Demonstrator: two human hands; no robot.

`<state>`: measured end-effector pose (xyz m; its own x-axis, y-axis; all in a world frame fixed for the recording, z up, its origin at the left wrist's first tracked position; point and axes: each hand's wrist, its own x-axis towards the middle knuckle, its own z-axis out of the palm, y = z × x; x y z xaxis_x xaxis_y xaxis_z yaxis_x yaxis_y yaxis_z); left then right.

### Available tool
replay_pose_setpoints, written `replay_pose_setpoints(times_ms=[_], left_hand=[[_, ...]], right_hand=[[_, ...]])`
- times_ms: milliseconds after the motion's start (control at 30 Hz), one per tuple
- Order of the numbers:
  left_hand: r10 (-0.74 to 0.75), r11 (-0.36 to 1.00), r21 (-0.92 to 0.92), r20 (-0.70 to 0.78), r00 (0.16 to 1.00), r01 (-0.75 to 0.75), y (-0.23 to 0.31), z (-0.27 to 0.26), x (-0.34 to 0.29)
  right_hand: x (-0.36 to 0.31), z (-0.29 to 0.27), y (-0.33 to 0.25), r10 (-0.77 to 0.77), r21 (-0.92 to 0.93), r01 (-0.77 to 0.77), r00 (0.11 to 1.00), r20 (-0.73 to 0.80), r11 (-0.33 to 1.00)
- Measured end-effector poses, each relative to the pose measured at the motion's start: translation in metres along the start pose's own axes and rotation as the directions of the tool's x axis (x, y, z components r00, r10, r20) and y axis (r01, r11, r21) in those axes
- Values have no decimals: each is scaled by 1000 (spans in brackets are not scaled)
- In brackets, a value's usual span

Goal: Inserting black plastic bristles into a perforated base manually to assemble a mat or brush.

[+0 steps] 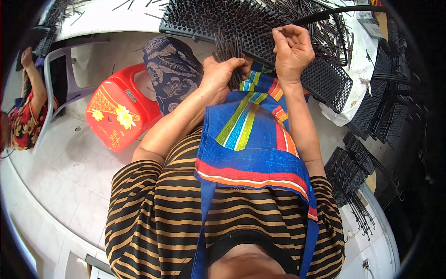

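My left hand [220, 74] is closed around a bundle of thin dark rods [228, 46], which point up and away from me. Just to its right, my right hand [292, 49] is raised with thumb and fingertips pinched together over the edge of a black perforated tray [260, 50]. Whatever lies in that pinch is too small to make out. Many thin dark rods [209, 16] stand close together in the tray's holes on the far side. The nearer rows of holes show bare. A striped blue apron [251, 121] hangs below both hands.
Loose dark rods [320, 32] lie heaped at the far right, next to another black mesh tray [327, 83]. A red plastic stool [118, 111] stands on my left. Black racks with hooks [350, 172] are at the right. Another person's arm [35, 79] shows at far left.
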<state>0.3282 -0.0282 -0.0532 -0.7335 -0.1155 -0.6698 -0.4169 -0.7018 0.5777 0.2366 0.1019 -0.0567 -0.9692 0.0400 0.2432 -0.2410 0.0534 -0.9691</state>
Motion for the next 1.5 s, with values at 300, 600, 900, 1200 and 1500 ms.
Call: replay_pose_setpoints(times_ms=[300, 600, 900, 1200, 1500], left_hand=[[-60, 997, 47, 22, 998, 59, 2, -1, 2], [-63, 997, 41, 50, 997, 60, -5, -1, 4], [-14, 999, 41, 64, 998, 12, -4, 10, 1], [42, 997, 66, 34, 999, -44, -9, 9, 6], [-51, 997, 59, 20, 998, 50, -9, 9, 7]], right_hand=[[3, 6, 7, -196, -198, 196, 980, 23, 960], [4, 1, 8, -352, -445, 405, 914, 201, 799], [-21, -4, -10, 79, -292, 23, 940, 332, 956], [1, -6, 5, -272, -278, 258, 962, -13, 925], [5, -5, -1, -428, -405, 468, 883, 190, 785]])
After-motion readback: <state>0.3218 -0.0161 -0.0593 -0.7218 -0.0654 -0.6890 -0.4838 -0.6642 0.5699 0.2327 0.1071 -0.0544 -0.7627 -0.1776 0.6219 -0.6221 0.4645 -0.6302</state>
